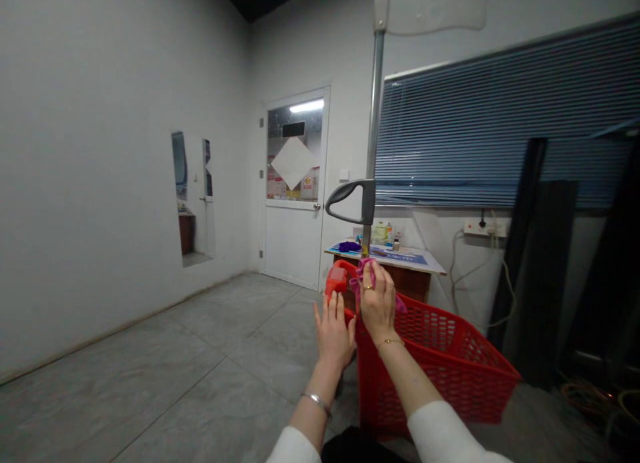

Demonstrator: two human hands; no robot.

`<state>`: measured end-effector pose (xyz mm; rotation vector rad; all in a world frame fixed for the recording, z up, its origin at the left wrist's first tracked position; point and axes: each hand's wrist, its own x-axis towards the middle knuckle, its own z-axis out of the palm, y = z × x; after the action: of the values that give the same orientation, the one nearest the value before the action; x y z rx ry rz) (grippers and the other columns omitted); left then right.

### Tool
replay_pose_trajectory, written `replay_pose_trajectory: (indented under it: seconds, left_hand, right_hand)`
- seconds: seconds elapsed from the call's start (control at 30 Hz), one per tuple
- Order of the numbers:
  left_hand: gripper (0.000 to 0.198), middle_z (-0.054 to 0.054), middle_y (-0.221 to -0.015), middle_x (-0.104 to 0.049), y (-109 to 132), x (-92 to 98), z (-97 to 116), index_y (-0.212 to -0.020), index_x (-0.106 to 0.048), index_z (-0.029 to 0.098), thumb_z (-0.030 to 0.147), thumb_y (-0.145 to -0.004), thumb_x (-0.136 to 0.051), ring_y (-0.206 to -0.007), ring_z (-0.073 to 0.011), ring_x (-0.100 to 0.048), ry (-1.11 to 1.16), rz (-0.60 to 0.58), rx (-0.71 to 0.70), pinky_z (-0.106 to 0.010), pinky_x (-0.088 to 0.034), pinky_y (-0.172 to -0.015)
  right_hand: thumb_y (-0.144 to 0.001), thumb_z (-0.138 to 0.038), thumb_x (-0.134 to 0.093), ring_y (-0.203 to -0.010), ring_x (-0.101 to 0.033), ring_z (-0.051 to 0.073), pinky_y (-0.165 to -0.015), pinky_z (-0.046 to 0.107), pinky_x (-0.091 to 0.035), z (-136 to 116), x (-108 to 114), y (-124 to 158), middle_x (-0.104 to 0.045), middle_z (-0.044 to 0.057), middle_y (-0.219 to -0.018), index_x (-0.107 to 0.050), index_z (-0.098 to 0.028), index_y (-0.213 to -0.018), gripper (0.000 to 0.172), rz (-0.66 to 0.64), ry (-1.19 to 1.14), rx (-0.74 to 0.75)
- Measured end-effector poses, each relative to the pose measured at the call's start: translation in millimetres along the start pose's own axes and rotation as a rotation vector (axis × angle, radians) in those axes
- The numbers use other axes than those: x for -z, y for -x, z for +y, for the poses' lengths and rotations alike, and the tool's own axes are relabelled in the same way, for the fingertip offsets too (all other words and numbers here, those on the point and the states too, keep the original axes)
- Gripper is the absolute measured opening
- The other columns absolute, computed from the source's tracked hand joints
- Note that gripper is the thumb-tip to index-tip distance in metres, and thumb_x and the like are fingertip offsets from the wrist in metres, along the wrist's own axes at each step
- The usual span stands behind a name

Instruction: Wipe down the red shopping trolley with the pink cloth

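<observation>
The right hand (377,302) grips a pink cloth (361,276), fingers closed around it, and presses it against the base of the metal pole (372,133) where it meets the red basket (440,363). The left hand (334,330) is open, fingers spread, held against the basket's front corner just below the red bracket (337,278).

Risks at this position:

- The basket stands on a smooth tiled floor (200,356). Sideways pressure from the cloth is likely to push it away unless the left hand braces firmly.
- The grey handle (353,202) juts out directly above both hands. A raised wrist may strike it.
- Loose cloth ends hang near the mesh rim and may snag.
- The table (405,260) behind carries small bottles (384,232); a shoved basket could knock it.
</observation>
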<state>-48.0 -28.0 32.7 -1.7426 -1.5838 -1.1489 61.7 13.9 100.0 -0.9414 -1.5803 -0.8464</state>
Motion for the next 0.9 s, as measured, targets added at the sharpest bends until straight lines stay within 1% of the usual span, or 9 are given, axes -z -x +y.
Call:
replay_pose_trajectory:
  seconds: [0.07, 0.13, 0.33, 0.4, 0.57, 0.63, 0.7, 0.83, 0.9]
  left_hand:
    - [0.059, -0.014, -0.152, -0.038, -1, -0.6, 0, -0.149, -0.033, 0.014, 0.027, -0.093, -0.047, -0.143, -0.0328, -0.028, 0.008, 0.003, -0.001, -0.06, -0.023, -0.116]
    - [0.059, -0.015, -0.152, -0.039, -1, -1.8, 0, -0.149, -0.033, 0.014, 0.027, -0.093, -0.048, -0.143, -0.0329, -0.029, 0.012, 0.005, 0.004, -0.06, -0.024, -0.116]
    - [0.057, -0.014, -0.152, -0.039, 1, -3.3, -1, -0.147, -0.036, 0.014, 0.027, -0.093, -0.048, -0.142, -0.0327, -0.03, 0.015, 0.013, 0.02, -0.06, -0.025, -0.116]
    - [0.055, -0.014, -0.152, -0.039, 1, -2.4, -1, -0.146, -0.038, 0.013, 0.026, -0.094, -0.047, -0.143, -0.0327, -0.029, 0.02, 0.007, 0.025, -0.06, -0.025, -0.116]
    - [0.052, -0.014, -0.152, -0.039, 0, -1.4, -1, -0.145, -0.039, 0.012, 0.024, -0.095, -0.044, -0.144, -0.0318, -0.027, 0.014, 0.001, 0.012, -0.06, -0.024, -0.116]
    - [0.052, -0.014, -0.152, -0.039, 0, -2.4, -1, -0.146, -0.038, 0.012, 0.023, -0.095, -0.043, -0.144, -0.0315, -0.027, 0.003, 0.005, 0.005, -0.059, -0.025, -0.116]
    - [0.052, -0.014, -0.152, -0.039, 0, -3.6, -1, -0.146, -0.037, 0.012, 0.022, -0.095, -0.042, -0.144, -0.0314, -0.027, -0.011, 0.011, 0.001, -0.059, -0.026, -0.116]
    - [0.054, -0.013, -0.153, -0.038, 1, -4.2, -3, -0.148, -0.033, 0.014, 0.022, -0.095, -0.042, -0.144, -0.0309, -0.028, -0.03, 0.021, 0.004, -0.058, -0.026, -0.116]
    - [0.054, -0.013, -0.152, -0.039, 1, -3.6, -3, -0.149, -0.033, 0.015, 0.022, -0.095, -0.042, -0.143, -0.0306, -0.029, -0.03, 0.021, 0.003, -0.058, -0.025, -0.116]
  right_hand:
    - [-0.095, -0.015, -0.034, -0.134, -0.035, 0.027, -0.107, 0.046, -0.041, -2, 0, 26, -0.044, 0.016, -0.144, -0.021, -0.018, -0.153, 0.059, -0.013, 0.001, 0.007]
    - [-0.095, -0.015, -0.033, -0.133, -0.037, 0.027, -0.106, 0.046, -0.042, -1, -1, 32, -0.045, 0.015, -0.143, -0.02, -0.019, -0.153, 0.06, -0.007, 0.003, 0.012]
    - [-0.096, -0.017, -0.034, -0.135, -0.032, 0.028, -0.108, 0.048, -0.038, 8, -7, -47, -0.041, 0.016, -0.145, -0.024, -0.017, -0.152, 0.057, 0.046, 0.003, 0.0]
    - [-0.096, -0.017, -0.034, -0.134, -0.032, 0.028, -0.109, 0.047, -0.037, 9, -5, -51, -0.041, 0.015, -0.146, -0.024, -0.017, -0.152, 0.057, 0.039, -0.001, -0.004]
    - [-0.096, -0.018, -0.034, -0.131, -0.037, 0.027, -0.107, 0.045, -0.04, 1, 0, 24, -0.044, 0.014, -0.144, -0.02, -0.019, -0.153, 0.059, -0.028, -0.014, 0.003]
    - [-0.096, -0.018, -0.034, -0.13, -0.039, 0.027, -0.106, 0.046, -0.042, -1, -1, 41, -0.046, 0.014, -0.142, -0.019, -0.019, -0.154, 0.06, -0.022, -0.016, -0.005]
    - [-0.096, -0.019, -0.035, -0.13, -0.039, 0.027, -0.106, 0.047, -0.042, -1, -4, 30, -0.046, 0.015, -0.142, -0.02, -0.019, -0.153, 0.059, 0.001, -0.013, -0.012]
    - [-0.096, -0.019, -0.035, -0.134, -0.034, 0.028, -0.108, 0.048, -0.039, 4, -5, -28, -0.043, 0.016, -0.145, -0.025, -0.017, -0.152, 0.057, 0.026, -0.009, -0.015]
    - [-0.096, -0.019, -0.035, -0.135, -0.032, 0.027, -0.109, 0.048, -0.038, 6, -4, -34, -0.042, 0.016, -0.146, -0.026, -0.017, -0.152, 0.057, 0.016, -0.015, -0.009]
